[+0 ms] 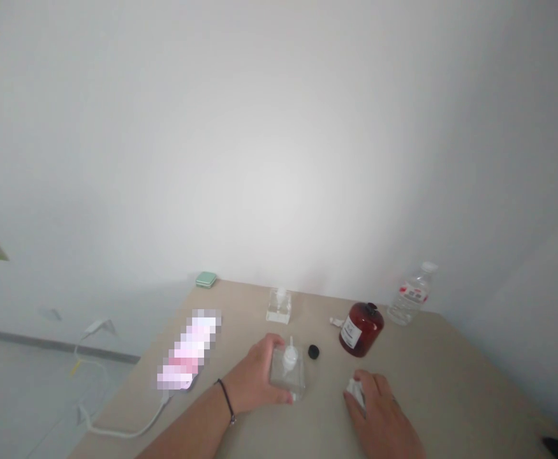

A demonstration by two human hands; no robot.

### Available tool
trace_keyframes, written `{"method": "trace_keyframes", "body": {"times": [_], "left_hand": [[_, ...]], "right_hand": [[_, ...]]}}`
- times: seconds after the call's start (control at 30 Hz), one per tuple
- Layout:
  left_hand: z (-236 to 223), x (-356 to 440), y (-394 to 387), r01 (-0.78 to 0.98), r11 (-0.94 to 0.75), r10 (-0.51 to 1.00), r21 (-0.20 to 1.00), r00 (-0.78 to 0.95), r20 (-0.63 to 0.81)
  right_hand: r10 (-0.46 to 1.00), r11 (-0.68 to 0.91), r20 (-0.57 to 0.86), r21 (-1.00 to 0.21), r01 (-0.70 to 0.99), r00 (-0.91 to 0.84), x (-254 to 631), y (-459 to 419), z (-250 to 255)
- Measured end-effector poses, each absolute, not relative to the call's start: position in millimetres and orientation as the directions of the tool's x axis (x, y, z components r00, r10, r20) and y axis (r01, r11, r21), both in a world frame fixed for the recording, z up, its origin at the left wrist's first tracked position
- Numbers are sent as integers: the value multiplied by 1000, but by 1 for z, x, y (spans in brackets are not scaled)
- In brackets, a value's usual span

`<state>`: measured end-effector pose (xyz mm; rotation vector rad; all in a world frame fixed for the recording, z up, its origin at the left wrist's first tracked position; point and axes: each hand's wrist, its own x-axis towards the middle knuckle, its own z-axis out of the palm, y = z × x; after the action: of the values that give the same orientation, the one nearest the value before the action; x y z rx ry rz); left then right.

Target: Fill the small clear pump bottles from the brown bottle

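My left hand (259, 377) grips the left side of a clear square bottle (295, 381) with a white nozzle on top, standing on the table. In my right hand (381, 408) a crumpled white tissue (356, 390) is pinched close to the tabletop. A small round black cap (314, 352) lies just right of the clear bottle's top. Beyond my right hand stands a brown bottle (365, 331) with a white label and an uncovered dark neck. Farther back, a second, smaller clear bottle (279, 307) with a white top stands near the wall.
A plastic water bottle (410, 296) stands at the back right. A crumpled white scrap (337, 322) lies beside the brown bottle. On the left is a phone (190, 350) with a white cable (120, 435). A green square case (206, 279) sits at the table's (240, 306) far left corner.
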<state>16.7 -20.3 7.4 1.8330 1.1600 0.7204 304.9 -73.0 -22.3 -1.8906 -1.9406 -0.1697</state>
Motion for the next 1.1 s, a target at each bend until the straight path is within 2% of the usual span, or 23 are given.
{"method": "trace_keyframes", "body": {"times": [0.07,0.13,0.27,0.37,0.43,0.73,0.93,1.0,1.1], "left_hand": [[11,17,-21,446,-225,913,866,408,27],[12,16,-22,436,-240,910,867,412,45],[12,13,-18,384,-330,890,863,431,149],[12,10,-13,350,-425,852,835,466,238],[12,7,-10,329,-444,837,834,483,256],[0,9,-14,309,-291,892,906,429,141],[11,24,-23,415,-248,945,876,302,124],[15,23,-23,417,-277,932,866,334,137],[16,18,-21,346,-379,886,858,405,228]], "right_hand": [[922,23,382,-223,975,66,306,-69,-17],[930,57,364,-288,956,54,306,-66,-12],[942,194,334,-608,770,27,293,-56,9],[958,138,255,-814,563,133,265,-39,33],[969,118,198,-892,436,144,243,-27,43],[948,254,309,-878,405,74,205,-21,17],[960,258,279,-883,393,-4,210,-20,9],[949,304,310,-870,389,-48,211,-21,8],[911,409,396,-820,401,-118,212,-22,6]]}}
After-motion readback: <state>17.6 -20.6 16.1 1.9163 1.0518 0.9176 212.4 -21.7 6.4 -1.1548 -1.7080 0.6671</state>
